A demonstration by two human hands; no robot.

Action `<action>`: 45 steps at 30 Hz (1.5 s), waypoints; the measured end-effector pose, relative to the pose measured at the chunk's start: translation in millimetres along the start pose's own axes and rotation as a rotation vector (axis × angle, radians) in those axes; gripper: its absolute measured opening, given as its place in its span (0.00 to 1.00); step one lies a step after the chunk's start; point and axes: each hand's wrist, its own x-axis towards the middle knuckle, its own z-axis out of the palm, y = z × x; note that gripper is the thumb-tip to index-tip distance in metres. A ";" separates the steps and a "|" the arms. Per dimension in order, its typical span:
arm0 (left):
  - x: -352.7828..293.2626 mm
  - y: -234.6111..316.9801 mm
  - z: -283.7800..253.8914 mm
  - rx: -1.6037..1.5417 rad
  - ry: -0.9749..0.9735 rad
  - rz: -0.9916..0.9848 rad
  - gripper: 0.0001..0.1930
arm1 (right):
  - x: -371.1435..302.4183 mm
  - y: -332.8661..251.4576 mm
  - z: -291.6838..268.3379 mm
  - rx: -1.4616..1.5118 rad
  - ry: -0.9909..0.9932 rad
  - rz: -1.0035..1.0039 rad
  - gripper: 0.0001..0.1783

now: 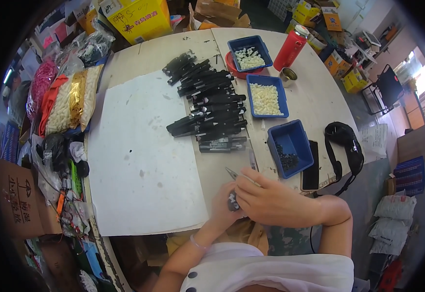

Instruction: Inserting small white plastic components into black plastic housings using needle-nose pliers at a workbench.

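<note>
My left hand is closed around a small bundle of dark pen-like tubes near the table's front edge. White bits show at the bundle's end; my fingers hide the rest. Just to the right, my right hand grips metal tweezers, their pointed tip aimed up and to the left. The fingers of both hands nearly touch over the bundle. Beyond them lies a long heap of black pen-like tubes in bundles. Closest to my hands in that heap are a few greyish tubes.
Right of the heap stand blue trays: one with cream pieces, another behind it, and one with small black parts. A phone, black pouch, red flask and metal cup are nearby. White sheet covers the left side.
</note>
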 end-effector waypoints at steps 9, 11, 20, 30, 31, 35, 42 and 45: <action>1.4 -1.8 -0.8 0.026 -0.014 0.042 0.26 | -33.9 11.2 28.3 0.511 0.282 0.180 0.17; 1.1 -0.5 -0.4 0.030 -0.016 0.047 0.26 | -35.3 9.4 32.0 0.521 0.295 0.192 0.18; 3.6 1.1 -0.7 0.065 -0.038 0.105 0.28 | -34.3 7.4 46.6 0.553 0.330 0.137 0.12; 1.9 -1.2 -1.1 0.038 -0.011 0.082 0.29 | -27.3 -8.1 62.3 0.537 0.468 0.270 0.13; 1.5 -2.1 -0.9 0.042 0.005 0.092 0.29 | -27.7 -9.4 64.0 0.538 0.468 0.269 0.13; 2.0 -0.9 -0.6 0.027 -0.008 0.099 0.30 | -30.4 -13.1 70.2 0.504 0.511 0.271 0.12; 5.9 2.7 1.5 0.079 0.025 0.144 0.24 | -64.4 40.6 85.6 0.421 0.543 0.650 0.10; 5.5 1.9 2.8 0.073 0.024 0.109 0.25 | -87.9 60.2 110.9 0.232 0.348 0.847 0.08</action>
